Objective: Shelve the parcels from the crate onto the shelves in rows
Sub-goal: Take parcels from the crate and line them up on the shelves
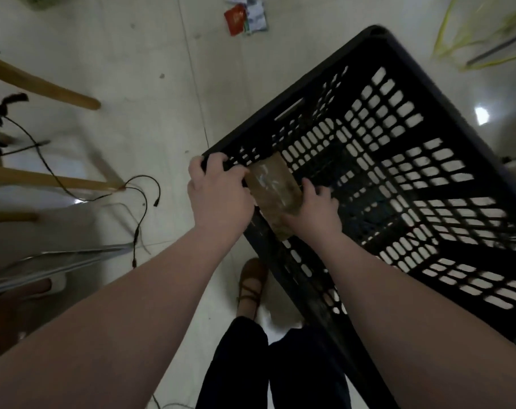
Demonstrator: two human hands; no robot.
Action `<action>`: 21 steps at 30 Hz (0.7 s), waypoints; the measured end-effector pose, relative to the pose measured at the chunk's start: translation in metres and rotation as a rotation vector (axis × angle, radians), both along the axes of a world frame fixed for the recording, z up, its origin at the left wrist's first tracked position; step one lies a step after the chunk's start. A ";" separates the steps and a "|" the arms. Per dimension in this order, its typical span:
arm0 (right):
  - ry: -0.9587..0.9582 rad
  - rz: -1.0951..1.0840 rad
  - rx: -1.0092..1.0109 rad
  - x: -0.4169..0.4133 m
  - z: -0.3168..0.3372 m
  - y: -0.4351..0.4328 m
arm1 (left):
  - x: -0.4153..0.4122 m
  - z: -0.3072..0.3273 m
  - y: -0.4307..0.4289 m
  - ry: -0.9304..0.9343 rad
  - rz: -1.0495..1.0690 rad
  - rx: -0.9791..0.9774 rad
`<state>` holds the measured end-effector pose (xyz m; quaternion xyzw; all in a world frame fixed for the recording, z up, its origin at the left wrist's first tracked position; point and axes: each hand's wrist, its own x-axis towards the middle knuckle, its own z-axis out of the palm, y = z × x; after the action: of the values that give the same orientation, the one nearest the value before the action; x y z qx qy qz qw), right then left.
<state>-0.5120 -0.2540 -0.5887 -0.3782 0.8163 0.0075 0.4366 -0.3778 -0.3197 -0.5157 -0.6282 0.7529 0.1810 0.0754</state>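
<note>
Head view: left hand (218,187) grips black crate (310,93), right hand (313,208) holds brown taped parcel (273,184)

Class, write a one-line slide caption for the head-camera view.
Person's left hand grips the rim of the black crate; right hand holds a brown parcel there.

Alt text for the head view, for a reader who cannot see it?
Seen from above, the right hand holds a brown taped parcel at the near rim of a black slotted crate, whose corner the left hand grips. Pale floor shows through its slots; black cables lie at left.
</note>
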 end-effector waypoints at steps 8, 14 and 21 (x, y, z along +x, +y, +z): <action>0.186 0.099 0.096 0.034 -0.044 -0.021 | 0.003 -0.009 -0.004 -0.010 0.006 -0.063; 0.004 -0.196 0.117 0.001 -0.035 -0.002 | 0.001 0.003 -0.011 -0.042 -0.015 0.036; -0.232 -0.667 -0.079 -0.050 0.041 0.039 | -0.019 0.045 -0.019 -0.105 0.008 0.312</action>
<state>-0.5616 -0.2153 -0.5479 -0.1057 0.8395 -0.2098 0.4900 -0.3972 -0.3383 -0.4707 -0.6204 0.7083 0.2630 0.2104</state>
